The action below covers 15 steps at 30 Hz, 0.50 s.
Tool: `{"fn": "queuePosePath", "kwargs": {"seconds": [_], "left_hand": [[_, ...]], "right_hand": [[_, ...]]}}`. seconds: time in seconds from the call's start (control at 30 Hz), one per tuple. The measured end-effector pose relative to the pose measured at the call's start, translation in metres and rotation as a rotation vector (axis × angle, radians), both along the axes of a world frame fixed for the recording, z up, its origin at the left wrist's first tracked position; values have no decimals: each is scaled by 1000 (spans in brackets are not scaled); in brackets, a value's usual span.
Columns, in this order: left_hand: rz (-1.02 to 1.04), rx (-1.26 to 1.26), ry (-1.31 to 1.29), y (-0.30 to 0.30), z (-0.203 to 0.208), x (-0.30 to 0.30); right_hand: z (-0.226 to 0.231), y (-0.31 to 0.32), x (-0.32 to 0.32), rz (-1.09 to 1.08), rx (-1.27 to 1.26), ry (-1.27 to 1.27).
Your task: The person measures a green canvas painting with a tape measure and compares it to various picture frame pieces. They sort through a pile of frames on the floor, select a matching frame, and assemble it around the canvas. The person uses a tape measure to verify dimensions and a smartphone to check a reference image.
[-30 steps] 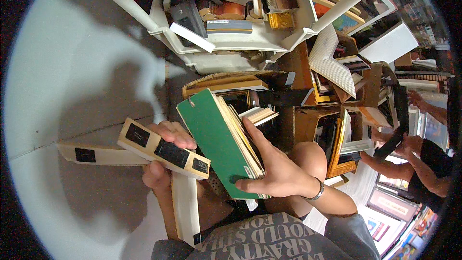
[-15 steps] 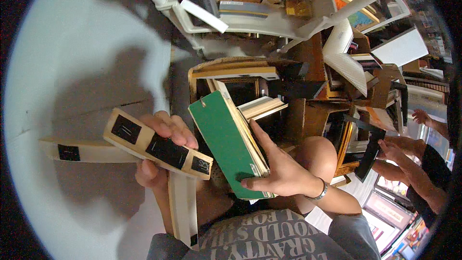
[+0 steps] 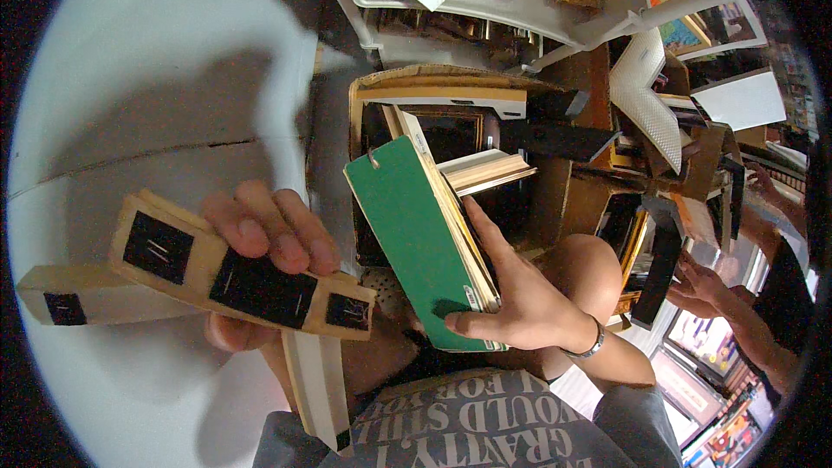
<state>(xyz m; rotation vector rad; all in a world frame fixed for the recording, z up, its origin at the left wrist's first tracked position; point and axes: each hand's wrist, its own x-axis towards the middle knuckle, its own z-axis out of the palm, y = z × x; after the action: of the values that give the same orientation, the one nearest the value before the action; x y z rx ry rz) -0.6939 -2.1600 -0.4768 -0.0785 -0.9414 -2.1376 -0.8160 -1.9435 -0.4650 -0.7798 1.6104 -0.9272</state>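
Observation:
My left hand point(image 3: 282, 221) grips a cream piece with black patches point(image 3: 260, 293), which looks like a picture frame corner sample. Its fingers wrap over the top edge and the thumb lies below. Behind it, cream bars point(image 3: 130, 295) stick out to the left and down toward my lap; how they join is hidden. My right hand point(image 3: 533, 308) clasps a long green panel point(image 3: 407, 243) with several cream strips point(image 3: 433, 156) packed behind it. The thumb presses on the green face and the fingers reach along the strips. The panel leans over an open cardboard box point(image 3: 354, 117).
Inside the box stand dark and gold frame pieces point(image 3: 438, 130). A white shelf rack point(image 3: 555, 22) with boxes stands beyond. More cartons and a white angled piece point(image 3: 646, 95) sit right. Another person's hands point(image 3: 698, 290) work at far right beside a black angled piece point(image 3: 663, 264).
My left hand has shifted left with the cream piece, which now appears larger. My right hand keeps its hold on the green panel. The other person's hands and black piece have moved slightly.

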Motion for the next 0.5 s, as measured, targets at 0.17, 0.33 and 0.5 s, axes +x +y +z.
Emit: {"fn": "queuePosePath", "kwargs": {"seconds": [0.17, 0.33, 0.5], "left_hand": [[-6, 24, -137, 3, 22, 1], [78, 108, -173, 11, 19, -3], [11, 65, -144, 2, 16, -5]], "right_hand": [[0, 3, 0, 2, -51, 21], [-1, 3, -2, -21, -49, 26], [-1, 6, -6, -33, -67, 50]]}}
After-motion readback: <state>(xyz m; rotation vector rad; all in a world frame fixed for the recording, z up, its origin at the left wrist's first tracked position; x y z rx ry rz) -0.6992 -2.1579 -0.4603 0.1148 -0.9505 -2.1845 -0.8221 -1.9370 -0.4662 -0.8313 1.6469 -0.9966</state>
